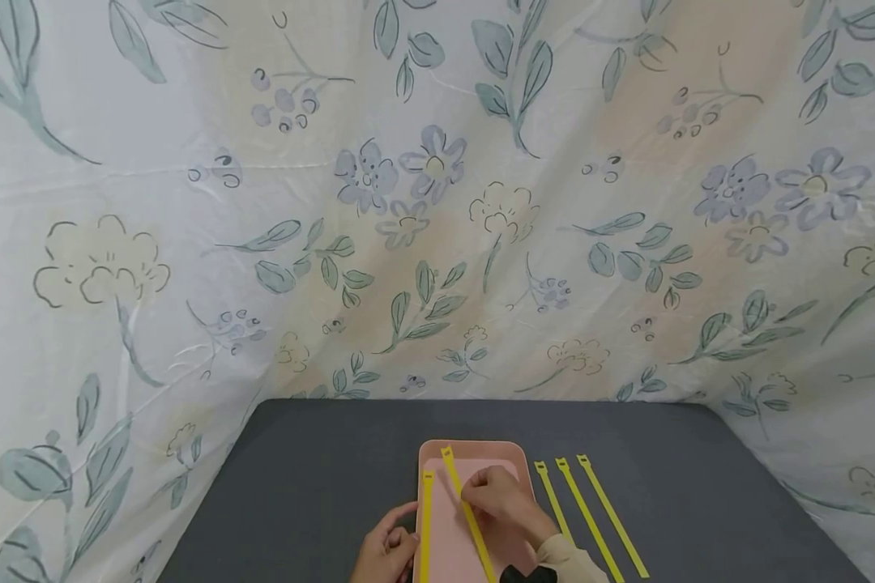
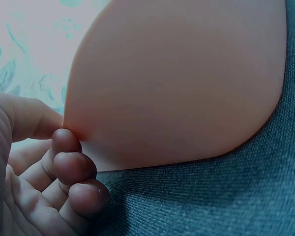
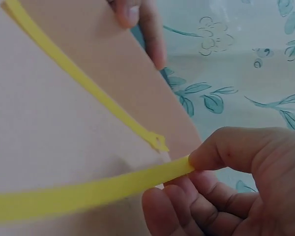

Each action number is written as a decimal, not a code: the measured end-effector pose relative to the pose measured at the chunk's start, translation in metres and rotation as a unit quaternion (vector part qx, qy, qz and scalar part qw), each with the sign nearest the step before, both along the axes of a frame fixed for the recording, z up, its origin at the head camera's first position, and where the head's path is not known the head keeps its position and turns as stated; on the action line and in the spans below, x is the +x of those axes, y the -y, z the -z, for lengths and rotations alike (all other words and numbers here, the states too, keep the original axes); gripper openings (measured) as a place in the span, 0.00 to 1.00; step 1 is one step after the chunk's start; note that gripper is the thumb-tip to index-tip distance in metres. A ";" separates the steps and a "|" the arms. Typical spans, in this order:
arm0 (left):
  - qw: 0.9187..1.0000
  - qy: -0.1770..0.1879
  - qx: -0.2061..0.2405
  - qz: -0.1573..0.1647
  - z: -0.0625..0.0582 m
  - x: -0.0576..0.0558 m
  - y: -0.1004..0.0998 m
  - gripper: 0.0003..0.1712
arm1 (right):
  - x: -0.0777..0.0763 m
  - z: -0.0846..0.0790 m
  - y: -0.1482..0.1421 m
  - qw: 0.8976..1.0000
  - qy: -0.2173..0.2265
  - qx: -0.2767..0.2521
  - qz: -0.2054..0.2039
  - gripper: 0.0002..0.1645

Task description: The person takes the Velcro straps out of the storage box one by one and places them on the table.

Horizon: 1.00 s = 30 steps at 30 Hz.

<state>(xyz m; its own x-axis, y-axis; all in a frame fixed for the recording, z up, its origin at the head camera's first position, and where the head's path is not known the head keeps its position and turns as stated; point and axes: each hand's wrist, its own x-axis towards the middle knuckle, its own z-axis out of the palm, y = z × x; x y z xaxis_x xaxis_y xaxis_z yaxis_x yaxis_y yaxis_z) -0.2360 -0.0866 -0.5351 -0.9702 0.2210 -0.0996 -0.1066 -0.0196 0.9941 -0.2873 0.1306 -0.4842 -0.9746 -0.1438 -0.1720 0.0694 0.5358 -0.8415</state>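
Observation:
A pink tray point(image 1: 446, 546) lies on the dark table, its left rim pinched between the thumb and fingers of my left hand point(image 1: 390, 549). The left wrist view shows the tray's outer wall point(image 2: 177, 88) beside those curled fingers. My right hand point(image 1: 506, 500) is over the tray, pinching a yellow hook-and-loop cable tie point(image 1: 475, 530) between thumb and fingers. In the right wrist view the held tie point(image 3: 88, 196) stretches away leftward from the fingertips. Another yellow cable tie point(image 1: 427, 518) lies lengthwise along the tray's left side, its slotted head toward the far end.
Right of the tray, three more yellow cable ties point(image 1: 589, 518) lie side by side, slanting, on the dark grey table point(image 1: 321, 470). A floral cloth point(image 1: 437, 308) hangs behind the table's far edge and along both sides.

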 end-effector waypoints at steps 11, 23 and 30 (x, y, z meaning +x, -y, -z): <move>1.000 -0.008 0.015 0.004 -0.002 0.002 0.000 0.31 | -0.006 -0.011 -0.005 0.998 -0.011 -0.065 0.003 0.10; 1.000 -0.010 0.008 0.001 -0.003 0.000 -0.001 0.30 | -0.011 -0.033 -0.019 0.994 -0.041 -0.097 0.015 0.11; 1.000 -0.006 0.009 0.003 -0.002 0.001 0.000 0.30 | -0.014 -0.044 -0.024 0.994 -0.040 -0.093 0.051 0.14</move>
<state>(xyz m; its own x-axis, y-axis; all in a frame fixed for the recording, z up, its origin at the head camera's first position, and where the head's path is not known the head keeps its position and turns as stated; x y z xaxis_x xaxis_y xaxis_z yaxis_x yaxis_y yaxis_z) -0.2354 -0.0862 -0.5329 -0.9697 0.2291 -0.0842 -0.0954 -0.0378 0.9947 -0.3017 0.1550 -0.4400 -0.9951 -0.0649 -0.0740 0.0454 0.3647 -0.9300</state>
